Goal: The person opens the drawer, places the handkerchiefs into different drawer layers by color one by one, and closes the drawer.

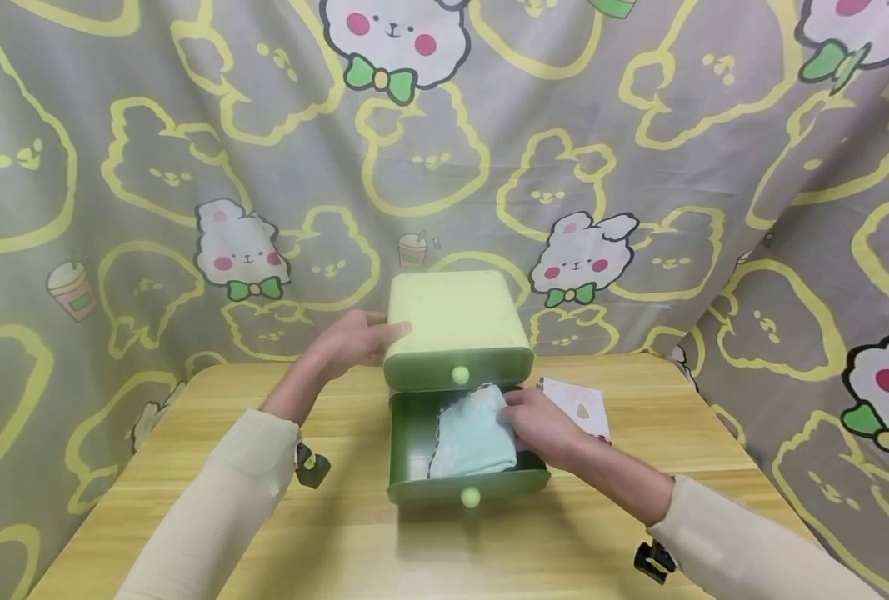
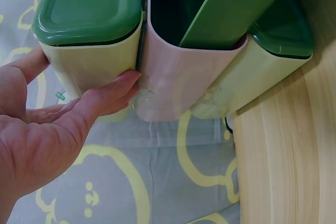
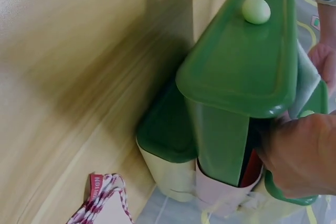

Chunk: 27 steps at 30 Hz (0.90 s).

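A small three-tier drawer unit (image 1: pixel 455 312) with cream and pink tiers and green fronts stands on the table. Its middle drawer (image 1: pixel 414 417) is pulled out, and a folded light blue cloth (image 1: pixel 474 437) with a dark patterned edge lies inside, partly over the drawer's right side. My right hand (image 1: pixel 545 429) pinches the cloth's right edge; the fingertips are partly hidden at the drawer opening. My left hand (image 1: pixel 357 337) rests against the side of the top tier (image 2: pixel 94 69), fingers mostly straight along it. The top drawer (image 3: pixel 317 95) is closed.
Right of the unit lies a white cloth (image 1: pixel 575 404) with a red-and-white checked edge. The wooden table (image 1: pixel 302 533) runs up to a patterned curtain (image 1: pixel 444 183) behind and at both sides. The closed bottom drawer (image 3: pixel 168 124) sits below the open one.
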Tool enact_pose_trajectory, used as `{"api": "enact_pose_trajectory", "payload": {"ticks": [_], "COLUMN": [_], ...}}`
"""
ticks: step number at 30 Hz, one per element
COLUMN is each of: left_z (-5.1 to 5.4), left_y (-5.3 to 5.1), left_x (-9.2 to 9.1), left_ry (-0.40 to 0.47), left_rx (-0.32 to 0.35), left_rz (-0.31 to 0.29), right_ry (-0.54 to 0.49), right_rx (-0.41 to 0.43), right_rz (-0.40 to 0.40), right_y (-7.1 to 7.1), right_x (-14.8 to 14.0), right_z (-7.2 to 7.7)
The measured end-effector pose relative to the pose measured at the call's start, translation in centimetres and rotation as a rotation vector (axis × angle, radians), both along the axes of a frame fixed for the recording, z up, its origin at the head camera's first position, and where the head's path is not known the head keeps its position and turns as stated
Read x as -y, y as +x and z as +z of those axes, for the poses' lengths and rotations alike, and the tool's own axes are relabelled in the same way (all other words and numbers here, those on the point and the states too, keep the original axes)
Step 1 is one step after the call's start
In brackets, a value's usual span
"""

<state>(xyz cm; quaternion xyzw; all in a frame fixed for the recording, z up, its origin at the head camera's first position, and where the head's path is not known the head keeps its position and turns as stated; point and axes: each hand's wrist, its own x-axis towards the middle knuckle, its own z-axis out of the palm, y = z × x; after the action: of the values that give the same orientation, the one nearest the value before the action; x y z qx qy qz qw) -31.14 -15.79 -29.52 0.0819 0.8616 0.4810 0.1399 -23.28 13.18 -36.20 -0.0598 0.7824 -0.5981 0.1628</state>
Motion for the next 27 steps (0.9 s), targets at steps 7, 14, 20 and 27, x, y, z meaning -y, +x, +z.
{"api": "enact_pose_trajectory", "payload": {"ticks": [7,14,20,27], "left_z": [-0.1,0.0,0.0,0.0], "left_y": [-0.1,0.1,0.1,0.1], "left_x": [0.0,0.0,0.0,0.1], "left_ry": [0.013,0.007,-0.002,-0.007], "left_rx": [-0.001,-0.009,-0.015,-0.015], "left_rz": [0.001,0.000,-0.001,-0.002], "right_ry": [0.062,0.092,0.068,0.072], "right_rx": [0.028,0.057,0.047,-0.038], "right_rz": [-0.017,0.018,0.006,-0.062], "right_y": [-0.1,-0.4,-1.4,-2.2], "right_x": [0.8,0.9,0.8,1.4], "right_z": [-0.7,-1.1,-1.3,-1.7]}}
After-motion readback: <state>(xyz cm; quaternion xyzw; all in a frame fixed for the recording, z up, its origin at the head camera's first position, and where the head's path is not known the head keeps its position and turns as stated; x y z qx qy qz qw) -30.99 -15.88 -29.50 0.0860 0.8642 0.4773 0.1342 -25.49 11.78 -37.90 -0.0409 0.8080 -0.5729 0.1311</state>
